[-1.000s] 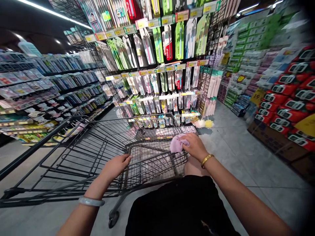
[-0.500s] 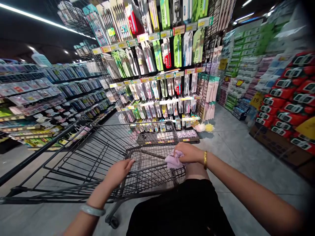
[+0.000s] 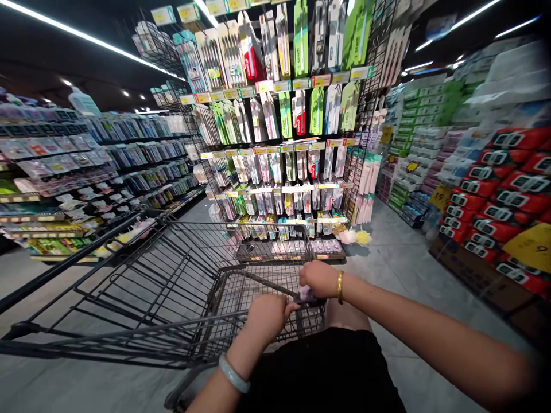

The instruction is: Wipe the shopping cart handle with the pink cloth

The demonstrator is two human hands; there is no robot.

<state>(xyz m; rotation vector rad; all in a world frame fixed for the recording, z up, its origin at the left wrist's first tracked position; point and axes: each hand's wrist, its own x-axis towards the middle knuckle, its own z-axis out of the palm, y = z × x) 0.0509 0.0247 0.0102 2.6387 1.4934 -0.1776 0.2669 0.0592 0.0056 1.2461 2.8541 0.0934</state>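
1. Store aisle, gray floor [image 3: 400,269]; your shopping cart [image 3: 215,320] stands right in front of your lap.
2. Nearest: your left hand [image 3: 264,315] is over the cart's near top rail, thumb pointing toward your other hand. Those fingers are tucked out of sight; can't tell if they grip.
3. Purple cloth [image 3: 306,292] should handle light, limp and soft; nothing to break. Can't tell if it's damp. Best hold: bunch it into a thick wad under the fingertips, loose corners tucked in so the wire doesn't snag them.
4. Cloth position: below the fingers of your right hand [image 3: 316,281], between them and the cart's right-end corner, apparently touching the rim. Fingers closed on it; only a small patch shows.
5. Cart should be stiff, smooth, much heavier than the cloth, and may roll. Take the thick top rail, not the thin mesh.
6. Far: display rack [image 3: 282,86] of hanging packs beyond the cart; red packs [image 3: 495,201] stacked off to your right, well apart from both hands.
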